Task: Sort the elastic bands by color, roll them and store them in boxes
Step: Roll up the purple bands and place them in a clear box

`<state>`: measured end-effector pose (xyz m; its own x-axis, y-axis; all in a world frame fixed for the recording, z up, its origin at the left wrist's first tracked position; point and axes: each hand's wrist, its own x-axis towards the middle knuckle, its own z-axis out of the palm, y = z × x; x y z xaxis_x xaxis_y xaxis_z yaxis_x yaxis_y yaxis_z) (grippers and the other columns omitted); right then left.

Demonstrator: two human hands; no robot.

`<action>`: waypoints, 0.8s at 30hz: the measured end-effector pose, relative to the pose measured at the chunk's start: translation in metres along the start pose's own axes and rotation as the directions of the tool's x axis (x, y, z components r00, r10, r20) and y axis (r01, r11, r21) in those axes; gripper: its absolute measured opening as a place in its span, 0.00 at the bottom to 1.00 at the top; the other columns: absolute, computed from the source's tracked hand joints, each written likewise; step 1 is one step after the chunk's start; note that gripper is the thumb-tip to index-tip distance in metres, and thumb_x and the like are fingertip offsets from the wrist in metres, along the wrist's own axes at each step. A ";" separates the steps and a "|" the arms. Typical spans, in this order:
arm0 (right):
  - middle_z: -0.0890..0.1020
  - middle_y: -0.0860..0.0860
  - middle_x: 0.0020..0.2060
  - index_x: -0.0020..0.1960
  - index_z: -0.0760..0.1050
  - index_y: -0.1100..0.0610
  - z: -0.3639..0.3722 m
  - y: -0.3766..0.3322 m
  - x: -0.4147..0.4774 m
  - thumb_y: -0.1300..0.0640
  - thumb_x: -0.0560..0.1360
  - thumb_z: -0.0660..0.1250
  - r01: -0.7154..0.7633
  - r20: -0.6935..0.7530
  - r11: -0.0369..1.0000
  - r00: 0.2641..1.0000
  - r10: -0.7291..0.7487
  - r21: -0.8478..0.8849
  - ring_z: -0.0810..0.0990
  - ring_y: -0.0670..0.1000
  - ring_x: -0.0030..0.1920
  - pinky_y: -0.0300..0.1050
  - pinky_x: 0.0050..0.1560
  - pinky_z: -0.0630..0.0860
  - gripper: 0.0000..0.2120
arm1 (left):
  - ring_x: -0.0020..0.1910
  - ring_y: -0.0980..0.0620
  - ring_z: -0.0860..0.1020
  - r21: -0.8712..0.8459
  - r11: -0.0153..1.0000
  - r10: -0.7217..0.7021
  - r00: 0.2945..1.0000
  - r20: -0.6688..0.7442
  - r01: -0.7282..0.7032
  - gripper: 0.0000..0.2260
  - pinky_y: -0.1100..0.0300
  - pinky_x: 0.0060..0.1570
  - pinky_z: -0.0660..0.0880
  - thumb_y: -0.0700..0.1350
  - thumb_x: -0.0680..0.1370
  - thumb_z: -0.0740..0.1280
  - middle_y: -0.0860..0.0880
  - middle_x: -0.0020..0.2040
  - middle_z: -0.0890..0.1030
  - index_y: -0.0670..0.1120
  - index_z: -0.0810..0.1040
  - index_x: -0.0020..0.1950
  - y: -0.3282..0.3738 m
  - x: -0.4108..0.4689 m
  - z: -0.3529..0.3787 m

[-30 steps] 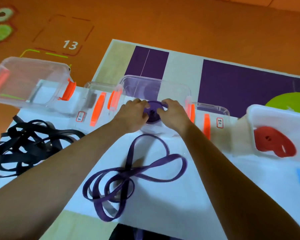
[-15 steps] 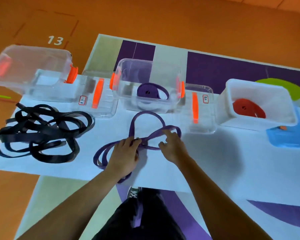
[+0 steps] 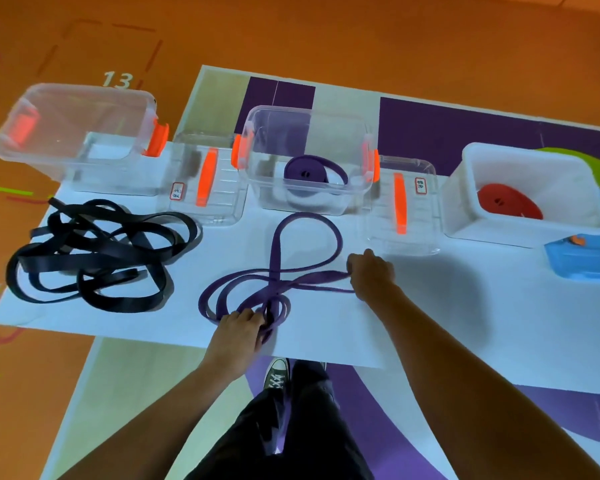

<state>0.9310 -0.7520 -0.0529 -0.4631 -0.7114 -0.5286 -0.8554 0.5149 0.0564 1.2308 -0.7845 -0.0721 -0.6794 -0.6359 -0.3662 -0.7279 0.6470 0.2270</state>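
Both hands have drawn apart since a moment ago. The left hand (image 3: 238, 336) pinches the tangled near loops of the flat purple band (image 3: 303, 215), and the right hand (image 3: 371, 273) grips its stretched end on the white table (image 3: 430, 306). Beyond, a rolled purple coil (image 3: 303, 173) sits in the clear plastic box (image 3: 347, 202).

Your left grip (image 3: 238, 336) and right grip (image 3: 371, 273) have left the middle clear box (image 3: 326, 206), where they held the purple roll (image 3: 303, 173) a second ago. Both now hold the loose purple band (image 3: 303, 215) in front of that box. Half a second ago they were close together. Now they are spread apart: the right pinches the band's end off the box's right corner, and the left grips the coils farthest from the box.
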 end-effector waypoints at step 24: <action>0.84 0.57 0.49 0.66 0.75 0.47 -0.250 0.016 -0.193 0.74 0.73 0.72 0.479 -0.377 0.278 0.858 -0.349 0.833 0.78 0.50 0.46 0.42 0.49 0.75 0.29 | 0.57 0.58 0.77 -0.697 0.689 -0.115 0.919 -0.378 -0.200 0.05 0.57 0.59 0.76 0.46 0.80 0.70 0.59 0.57 0.77 0.54 0.78 0.54 0.032 -0.007 -0.187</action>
<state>0.9485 -0.7258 0.2618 -0.1867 -0.9703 -0.1536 -0.2661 0.2005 -0.9429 1.1952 -0.8385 0.1065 -0.5757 -0.8174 -0.0219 -0.4301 0.2799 0.8583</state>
